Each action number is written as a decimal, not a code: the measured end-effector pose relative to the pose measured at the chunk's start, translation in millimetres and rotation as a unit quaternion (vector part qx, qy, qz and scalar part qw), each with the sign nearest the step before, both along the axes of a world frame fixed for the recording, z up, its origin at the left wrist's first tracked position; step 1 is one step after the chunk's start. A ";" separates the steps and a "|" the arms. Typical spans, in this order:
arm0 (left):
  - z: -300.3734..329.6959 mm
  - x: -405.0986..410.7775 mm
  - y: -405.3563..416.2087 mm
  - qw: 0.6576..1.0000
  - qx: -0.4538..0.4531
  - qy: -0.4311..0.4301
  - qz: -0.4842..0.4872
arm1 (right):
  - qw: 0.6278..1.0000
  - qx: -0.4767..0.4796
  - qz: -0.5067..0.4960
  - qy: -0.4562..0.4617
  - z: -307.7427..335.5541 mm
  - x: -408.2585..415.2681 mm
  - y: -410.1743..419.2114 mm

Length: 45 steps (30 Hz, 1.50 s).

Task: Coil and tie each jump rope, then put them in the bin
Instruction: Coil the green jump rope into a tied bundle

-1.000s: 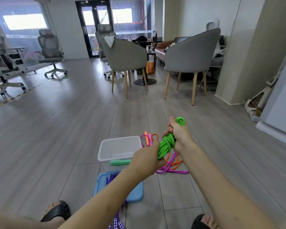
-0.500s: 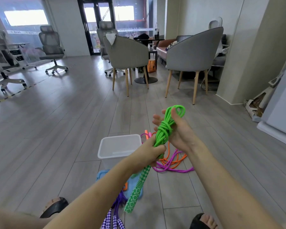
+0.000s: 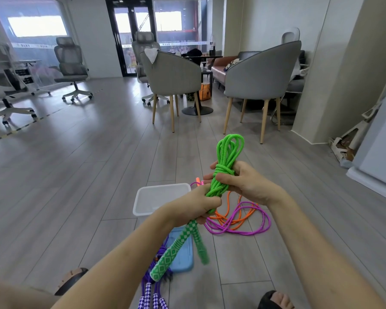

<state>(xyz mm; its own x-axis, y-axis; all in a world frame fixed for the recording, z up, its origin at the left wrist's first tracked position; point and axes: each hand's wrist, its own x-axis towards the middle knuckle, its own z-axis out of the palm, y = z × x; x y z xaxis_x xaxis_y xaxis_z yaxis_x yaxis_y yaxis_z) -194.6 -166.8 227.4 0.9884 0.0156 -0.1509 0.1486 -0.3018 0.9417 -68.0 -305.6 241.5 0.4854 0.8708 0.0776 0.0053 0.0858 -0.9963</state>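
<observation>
Two hands hold the green rope (image 3: 223, 175) in the air above the floor (image 3: 76, 186). Left hand (image 3: 196, 208) grips the strands just above the handles (image 3: 176, 250), which hang down; right hand (image 3: 247, 184) is curled round the wrapped middle. Left arm hides part of the bin (image 3: 143, 201); its visible part shows nothing inside. Blue lid (image 3: 183, 262) partly hidden. Orange rope (image 3: 234, 216) and pink rope (image 3: 254, 228) lie loose just right of the bin. Purple rope (image 3: 152, 295) cut off at the bottom edge.

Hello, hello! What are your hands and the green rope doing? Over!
Both hands, left and right, grip the coiled green jump rope. Handles dangle. Clear bin open, nothing blocking.
</observation>
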 end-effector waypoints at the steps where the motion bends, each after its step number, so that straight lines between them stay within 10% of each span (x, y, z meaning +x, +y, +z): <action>1: -1.1 0.4 -1.0 1.000 0.010 -0.006 0.013 | 1.000 0.013 -0.009 0.018 -3.1 -1.3 3.2; 26: -102.2 -10.9 -4.8 0.988 0.089 -0.057 0.114 | 0.900 0.234 -0.166 0.327 -4.7 8.7 29.5; 39: -122.6 -11.9 21.5 0.969 0.018 -0.033 0.245 | 0.974 -0.035 -0.131 0.184 -75.0 -0.8 40.4; 45: -146.8 -35.7 41.6 0.968 0.045 0.012 0.248 | 0.956 -0.001 -0.164 0.242 -119.5 -18.1 68.4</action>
